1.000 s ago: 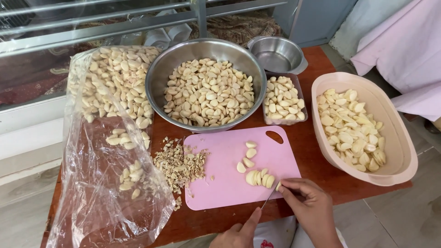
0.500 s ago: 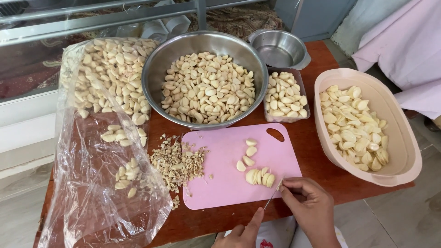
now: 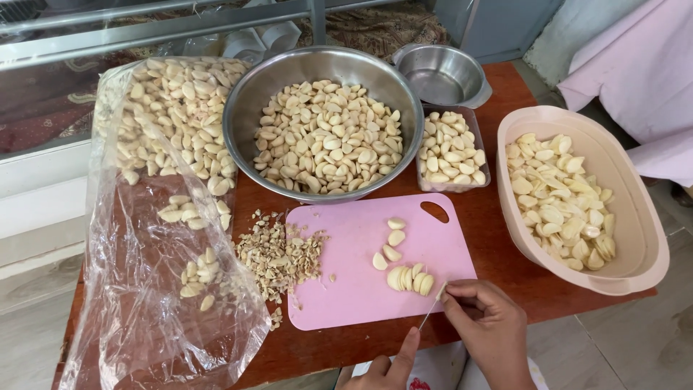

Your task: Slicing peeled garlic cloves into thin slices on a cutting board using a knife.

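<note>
Holding a garlic clove [image 3: 441,291] pinched at our right hand's [image 3: 487,328] fingertips, we keep it just off the near right edge of the pink cutting board [image 3: 361,278]. Our left hand [image 3: 386,368] sits below that board's near edge, its grip closed narrow around a small knife [image 3: 429,315] whose thin blade slants up toward the clove. On the board, a row of peeled cloves [image 3: 410,279] lies just beside the held one, with a few loose ones farther in. A heap of cut root ends [image 3: 278,256] spills over the board's left edge onto the worktop [image 3: 505,245]. Beyond the board stands a steel bowl [image 3: 242,119] full of garlic, with a small clear tub [image 3: 453,152] of cloves and an empty steel bowl [image 3: 442,72] to its right. Left of the board lies a plastic bag [image 3: 144,289] of garlic; right of it, a beige oval basin [image 3: 635,238] holds more cloves.
</note>
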